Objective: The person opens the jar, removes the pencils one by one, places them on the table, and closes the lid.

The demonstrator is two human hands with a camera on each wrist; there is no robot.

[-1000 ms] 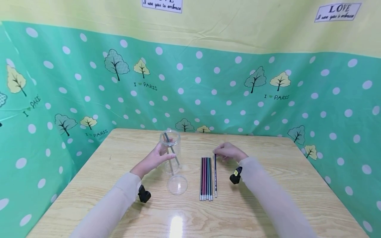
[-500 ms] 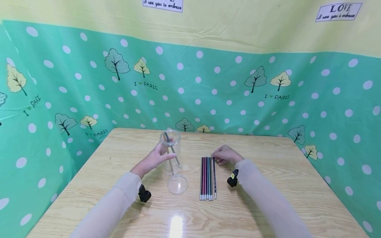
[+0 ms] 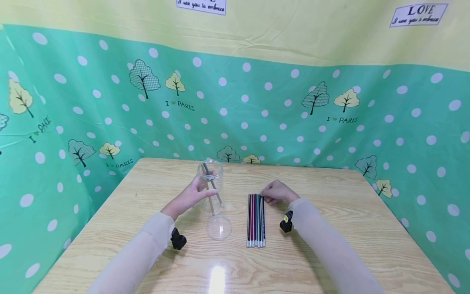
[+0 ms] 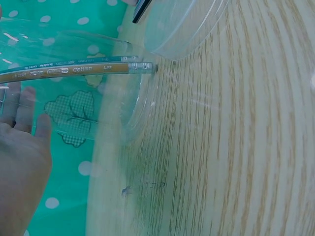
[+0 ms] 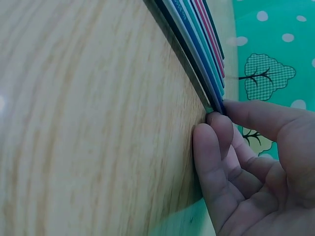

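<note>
In the head view my left hand (image 3: 190,199) grips an upright clear plastic jar (image 3: 220,183), thumb on the near side and fingers behind it. Two pencils (image 4: 98,69) lean inside the jar; the left wrist view shows brown and green ones. My right hand (image 3: 278,191) pinches the far end of a dark pencil (image 3: 263,222) at the right edge of a side-by-side row of pencils (image 3: 255,222). In the right wrist view the thumb and fingers (image 5: 212,142) meet at the pencil ends, partly hiding them. The row has dark, red and green pencils, their ferrule ends toward me.
A round clear lid (image 3: 219,228) lies flat just in front of the jar, left of the pencil row. Everything rests on a wood-grain table (image 3: 312,261). A green and yellow printed curtain (image 3: 235,106) hangs behind and beside the table.
My right hand has slid left with the dark pencil, closing the gap until it lies against the row. The left hand and the jar have stayed put.
</note>
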